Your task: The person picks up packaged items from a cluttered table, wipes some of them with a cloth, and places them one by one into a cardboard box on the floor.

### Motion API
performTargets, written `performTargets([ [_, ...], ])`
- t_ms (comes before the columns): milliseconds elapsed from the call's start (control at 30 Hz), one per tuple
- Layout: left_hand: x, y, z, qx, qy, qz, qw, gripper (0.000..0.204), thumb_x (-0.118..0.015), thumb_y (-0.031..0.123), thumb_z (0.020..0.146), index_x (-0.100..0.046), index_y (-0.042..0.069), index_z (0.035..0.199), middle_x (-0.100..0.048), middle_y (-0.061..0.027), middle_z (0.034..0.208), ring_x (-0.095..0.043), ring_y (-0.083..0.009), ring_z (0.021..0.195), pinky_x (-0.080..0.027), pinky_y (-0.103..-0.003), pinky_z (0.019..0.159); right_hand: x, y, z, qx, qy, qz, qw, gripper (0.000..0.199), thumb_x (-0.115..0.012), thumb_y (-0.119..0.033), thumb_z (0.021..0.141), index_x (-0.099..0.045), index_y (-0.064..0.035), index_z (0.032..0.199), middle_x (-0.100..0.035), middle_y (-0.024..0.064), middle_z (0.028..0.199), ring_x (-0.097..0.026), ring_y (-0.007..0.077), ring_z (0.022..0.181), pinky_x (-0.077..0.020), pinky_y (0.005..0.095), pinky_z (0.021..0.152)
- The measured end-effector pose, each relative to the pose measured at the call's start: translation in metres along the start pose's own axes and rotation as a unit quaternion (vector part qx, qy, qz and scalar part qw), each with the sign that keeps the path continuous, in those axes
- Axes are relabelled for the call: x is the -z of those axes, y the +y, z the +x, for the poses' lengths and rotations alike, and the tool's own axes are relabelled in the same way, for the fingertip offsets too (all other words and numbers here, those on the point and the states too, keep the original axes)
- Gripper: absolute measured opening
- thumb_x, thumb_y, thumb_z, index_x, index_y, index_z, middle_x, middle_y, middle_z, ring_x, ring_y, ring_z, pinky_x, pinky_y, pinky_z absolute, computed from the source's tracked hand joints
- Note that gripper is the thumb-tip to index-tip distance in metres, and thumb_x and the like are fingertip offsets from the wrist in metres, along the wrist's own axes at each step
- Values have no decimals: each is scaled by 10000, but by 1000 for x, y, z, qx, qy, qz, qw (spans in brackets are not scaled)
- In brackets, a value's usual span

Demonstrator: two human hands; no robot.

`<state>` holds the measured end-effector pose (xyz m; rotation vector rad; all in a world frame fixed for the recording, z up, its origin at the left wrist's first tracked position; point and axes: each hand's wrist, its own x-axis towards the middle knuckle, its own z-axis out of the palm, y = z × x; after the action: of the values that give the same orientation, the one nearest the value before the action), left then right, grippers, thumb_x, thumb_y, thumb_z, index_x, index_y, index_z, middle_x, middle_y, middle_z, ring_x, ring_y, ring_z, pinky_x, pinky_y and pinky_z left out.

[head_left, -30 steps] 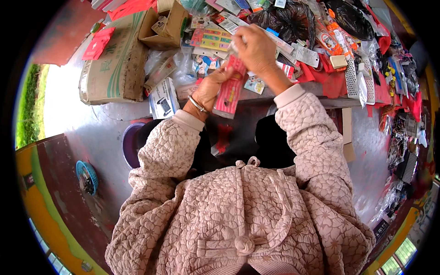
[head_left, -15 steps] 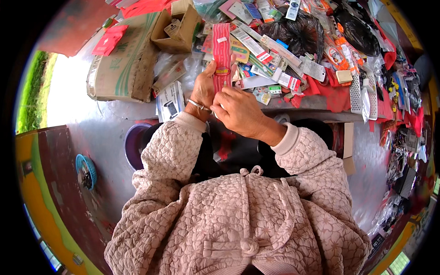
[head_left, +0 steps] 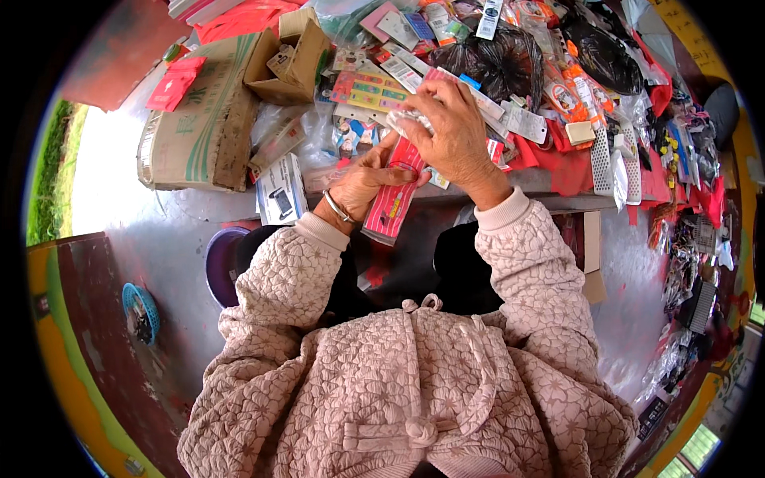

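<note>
My left hand [head_left: 362,182] is closed around the middle of a long, narrow pink-and-red striped package [head_left: 390,209], its thumb lying across the front. The package tilts, with its lower end over my lap and its upper part leaning right. Over that upper part is my right hand [head_left: 456,135], fingers bent around a crumpled whitish wad [head_left: 410,124] pressed to the package. Whether the wad is cloth or paper I cannot tell. Behind my hands lie a card of colourful strips [head_left: 370,89] and other flat packets.
On the left of the table stand a large cardboard box [head_left: 199,119] and a small open carton [head_left: 291,60]. A white printed box [head_left: 280,190] lies near the edge. Black plastic bags [head_left: 498,60] sit among heaped packets. A purple basin [head_left: 223,267] and blue basket [head_left: 141,312] are below.
The package has turned from upright to tilted and come nearer me. My right hand has moved from its lower end up to its upper part. The whitish wad now shows.
</note>
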<state>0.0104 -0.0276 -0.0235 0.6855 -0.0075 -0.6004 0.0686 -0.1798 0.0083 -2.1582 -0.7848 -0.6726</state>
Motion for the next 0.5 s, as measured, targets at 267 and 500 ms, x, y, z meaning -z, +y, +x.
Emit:
performTargets([
  [267, -7, 2, -5, -10, -10, -8, 1000, 657, -474, -116, 711, -285, 43, 1320, -509, -126, 1139, -564, -244, 976, -511, -277, 751, 15, 65, 7, -400, 131, 223, 879, 134, -623, -171, 776, -607, -40, 800, -556, 40, 703, -529, 198, 585, -421, 304, 513],
  [500, 35, 1, 11, -59, 103, -28, 992, 452, -441, -58, 800, -336, -6, 1236, -550, -184, 1028, -595, -202, 802, -517, -274, 705, 25, 61, 0, -507, -24, 796, 331, 490, -489, -399, 823, -502, 13, 1088, -514, 185, 911, -504, 269, 780, -439, 310, 512],
])
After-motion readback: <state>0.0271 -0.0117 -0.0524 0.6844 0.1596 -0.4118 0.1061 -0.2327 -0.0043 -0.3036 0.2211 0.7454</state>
